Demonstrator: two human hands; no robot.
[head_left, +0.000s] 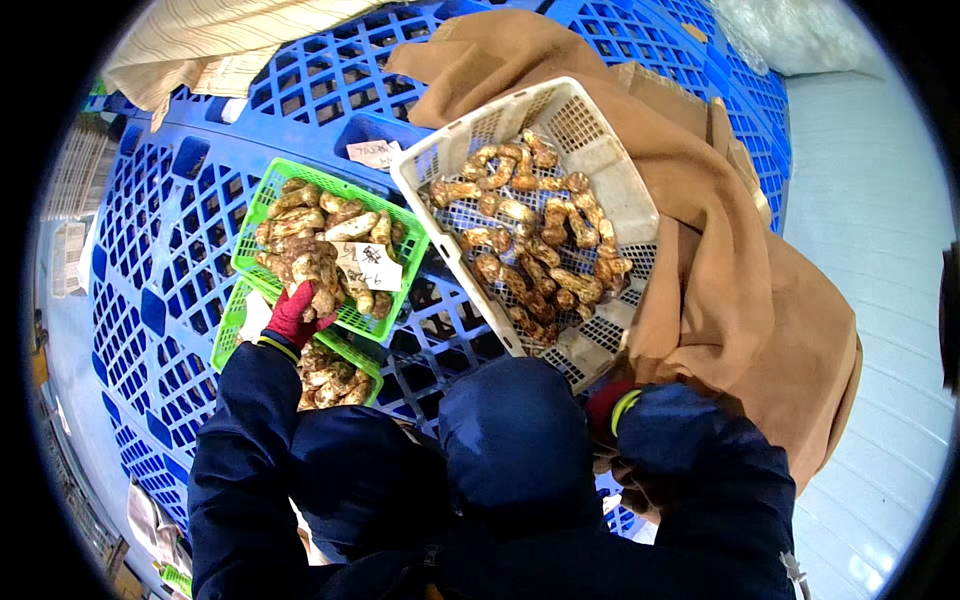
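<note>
Grasping matsutake-type mushrooms [318,272], lengthwise away from the wrist, with the nearer, gloved left hand [296,316] at the near edge of the upper green basket [413,255]; cannot tell the grip of the right hand [603,411].

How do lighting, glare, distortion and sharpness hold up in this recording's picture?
In the head view, black corners, with the blue pallet's lattice bending near the left rim; in the head view, mushrooms in the white crate look well lit and fairly sharp; in the head view, a bright sheen on the pale surface at lower right, and navy sleeves rather dark.
</note>
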